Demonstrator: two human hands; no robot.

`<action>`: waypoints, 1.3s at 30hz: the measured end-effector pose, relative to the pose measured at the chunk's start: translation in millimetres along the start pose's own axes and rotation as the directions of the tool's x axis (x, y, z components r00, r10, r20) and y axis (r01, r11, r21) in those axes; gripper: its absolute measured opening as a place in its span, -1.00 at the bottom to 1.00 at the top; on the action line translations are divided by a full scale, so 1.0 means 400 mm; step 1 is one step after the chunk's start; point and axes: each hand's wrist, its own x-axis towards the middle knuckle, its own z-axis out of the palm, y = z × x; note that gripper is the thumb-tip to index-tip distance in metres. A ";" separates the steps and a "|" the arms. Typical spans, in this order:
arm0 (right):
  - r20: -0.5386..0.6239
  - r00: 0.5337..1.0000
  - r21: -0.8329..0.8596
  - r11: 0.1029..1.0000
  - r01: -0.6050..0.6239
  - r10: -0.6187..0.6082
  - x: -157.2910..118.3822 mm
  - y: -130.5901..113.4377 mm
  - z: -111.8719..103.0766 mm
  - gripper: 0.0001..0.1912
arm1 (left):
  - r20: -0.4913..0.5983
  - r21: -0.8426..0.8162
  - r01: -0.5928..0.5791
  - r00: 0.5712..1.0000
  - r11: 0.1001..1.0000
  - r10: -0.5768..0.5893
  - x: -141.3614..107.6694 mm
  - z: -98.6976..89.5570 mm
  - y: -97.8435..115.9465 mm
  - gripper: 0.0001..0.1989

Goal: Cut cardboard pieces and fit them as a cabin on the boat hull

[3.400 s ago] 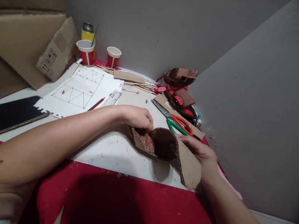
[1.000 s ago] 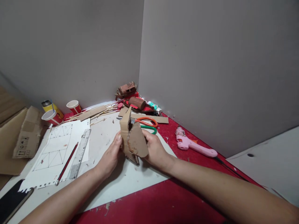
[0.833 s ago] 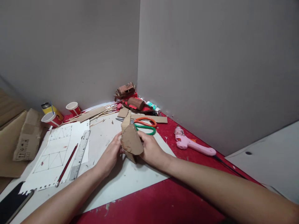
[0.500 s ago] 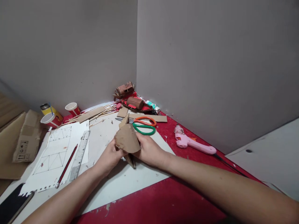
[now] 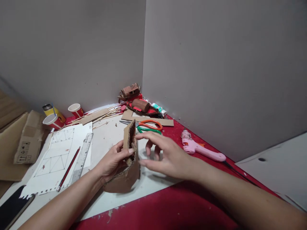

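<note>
Two plain grey walls [image 5: 72,48] meet behind a table with a red cover [image 5: 153,207], over which a large white sheet [image 5: 96,204] is spread. A hollow, curved piece of brown corrugated cardboard [image 5: 129,180] is at the middle of the sheet's near edge; whether it rests there or is held just above cannot be told. The left hand [image 5: 115,161] has hold of its left wall, thumb bent over the rim into the hollow, fingers partly hidden outside. The right hand [image 5: 168,153] is loosely open, its fingers curled and spread with nothing between them; the index tip is at the far part of the right wall, touching or just short of it.

Scissors with orange and green handles [image 5: 148,121] lie beyond the piece, and a pink plastic glue gun [image 5: 201,150] lies along the table's right edge.

The step in hand appears to be handling and checking the cardboard form. A renewed right-hand hold would call for a light pinch on the rim, the left keeping the thin wall steady so that it does not crease.
</note>
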 end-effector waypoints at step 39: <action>-0.219 0.928 0.441 0.879 -0.183 0.303 0.028 0.009 -0.039 -0.72 | 0.263 -0.152 0.038 0.965 0.988 0.003 -0.009 -0.031 0.025 -0.49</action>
